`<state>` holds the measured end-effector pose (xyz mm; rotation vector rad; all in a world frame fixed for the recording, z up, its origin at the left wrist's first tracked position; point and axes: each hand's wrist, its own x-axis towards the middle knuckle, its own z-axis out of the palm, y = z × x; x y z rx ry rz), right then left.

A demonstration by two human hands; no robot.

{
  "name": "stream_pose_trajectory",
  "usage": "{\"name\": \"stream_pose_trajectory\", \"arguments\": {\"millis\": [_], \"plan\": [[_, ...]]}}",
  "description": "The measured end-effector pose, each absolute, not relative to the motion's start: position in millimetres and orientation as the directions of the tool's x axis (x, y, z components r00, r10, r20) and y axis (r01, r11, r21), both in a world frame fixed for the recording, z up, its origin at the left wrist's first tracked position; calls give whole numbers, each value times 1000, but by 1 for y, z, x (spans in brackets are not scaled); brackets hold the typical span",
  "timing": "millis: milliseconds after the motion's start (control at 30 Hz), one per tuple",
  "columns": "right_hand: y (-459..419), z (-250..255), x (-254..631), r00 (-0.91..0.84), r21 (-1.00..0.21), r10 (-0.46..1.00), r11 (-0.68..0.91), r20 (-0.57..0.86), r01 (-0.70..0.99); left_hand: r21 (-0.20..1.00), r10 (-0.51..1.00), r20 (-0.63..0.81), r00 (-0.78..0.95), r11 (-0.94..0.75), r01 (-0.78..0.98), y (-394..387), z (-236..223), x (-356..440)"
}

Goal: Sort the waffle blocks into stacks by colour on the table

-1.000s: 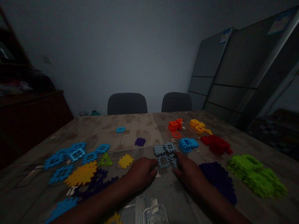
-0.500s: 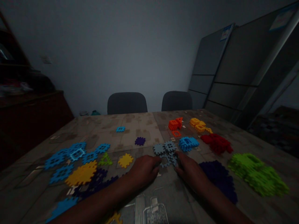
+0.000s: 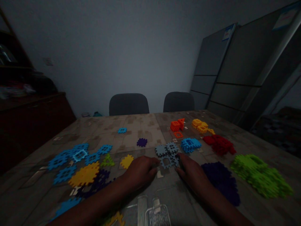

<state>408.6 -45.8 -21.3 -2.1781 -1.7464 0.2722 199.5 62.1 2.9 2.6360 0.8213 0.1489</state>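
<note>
A cluster of grey interlocking building pieces [image 3: 161,150] with toothed edges lies flat at the table's middle; one is an open square frame. At its left edge is my left hand [image 3: 142,171], fingers curled together and fingertips next to the square frame; what they pinch, if anything, is hidden. My right hand [image 3: 190,168] is closed at the cluster's right edge, its fingertips on a grey piece [image 3: 174,159] that they partly cover. Behind my right hand sits a stack of blue pieces [image 3: 190,144]. A yellow piece [image 3: 127,161] lies beyond my left wrist.
Red pieces [image 3: 219,144], green pieces [image 3: 260,175] and dark purple pieces [image 3: 221,180] are piled at right, with orange pieces [image 3: 176,125] farther back. Loose blue pieces [image 3: 64,157] and a large yellow piece [image 3: 84,174] spread at left. Two chairs [image 3: 129,104] stand behind the table.
My left hand moved right onto the square frame's edge, then drew back slightly left. The frame shifted a little right, toward the other grey pieces. My right hand stays at the right edge.
</note>
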Motion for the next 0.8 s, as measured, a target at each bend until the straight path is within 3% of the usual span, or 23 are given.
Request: {"name": "stream_pose_trajectory", "arguments": {"millis": [167,367,600,800], "plan": [[-47,-25,411,209,-364,975,-166,82,917,406,604,-12,797,-725,556,62,6,181],[-48,-27,415,186,-342,980,-151,72,927,538,686,31,727,-624,566,62,16,139],[-50,-25,412,174,-301,983,-150,55,942,620,851,44,524,-434,653,79,15,59],[-51,-25,420,184,-331,978,-143,98,933,732,918,32,394,-290,616,78,-1,-3]]}}
